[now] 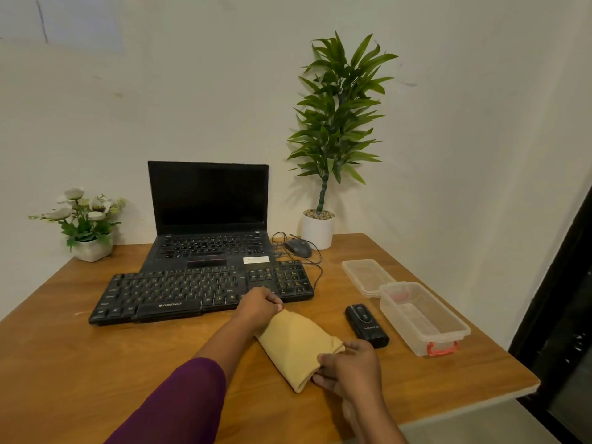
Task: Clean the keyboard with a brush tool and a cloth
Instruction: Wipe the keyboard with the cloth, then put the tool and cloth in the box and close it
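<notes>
A black full-size keyboard (pixel 198 291) lies on the wooden desk (pixel 80 363), its back edge resting on an open black laptop (pixel 208 219). In front of its right end lies a folded yellow cloth (pixel 296 346). My left hand (pixel 259 307) grips the cloth's far end, just in front of the keyboard's front edge. My right hand (pixel 350 366) pinches the cloth's near end. A black brush tool (pixel 366 325) lies flat on the desk to the right of the cloth, with neither hand on it.
A clear plastic box (pixel 423 318) with a red clasp and its lid (pixel 366 275) sit near the desk's right edge. A wired mouse (pixel 298 247), a tall potted plant (pixel 320 225) and a small flower pot (pixel 89 225) stand along the wall.
</notes>
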